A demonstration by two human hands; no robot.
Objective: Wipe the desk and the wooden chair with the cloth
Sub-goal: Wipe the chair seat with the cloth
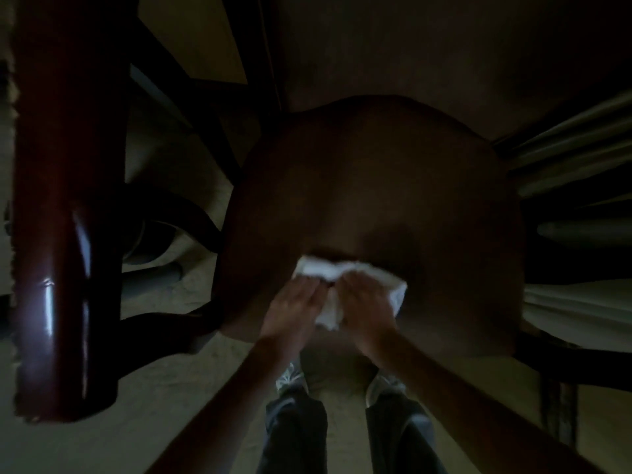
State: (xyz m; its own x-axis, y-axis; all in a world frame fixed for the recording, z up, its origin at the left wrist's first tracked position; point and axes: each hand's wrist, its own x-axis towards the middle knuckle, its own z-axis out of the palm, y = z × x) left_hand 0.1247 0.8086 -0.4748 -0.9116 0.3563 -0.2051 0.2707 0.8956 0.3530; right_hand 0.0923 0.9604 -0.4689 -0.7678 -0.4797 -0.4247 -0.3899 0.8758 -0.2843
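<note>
A white cloth [330, 273] lies bunched on the round brown wooden surface [376, 186] in the middle of the dim head view, near its front edge. My left hand [295, 302] presses on the cloth's left part. My right hand [367, 302] grips its right part, with a fold of cloth showing between and beside the hands. Both forearms reach in from the bottom of the view. Whether this surface is the chair seat or the desk top cannot be told in the dark.
A glossy dark red wooden beam [65, 234] runs down the left side, close by. Dark curved legs or chair parts [191, 213] stand between it and the round surface. Pale fabric folds [574, 302] hang at the right. My shoes [290, 378] stand on the carpet below.
</note>
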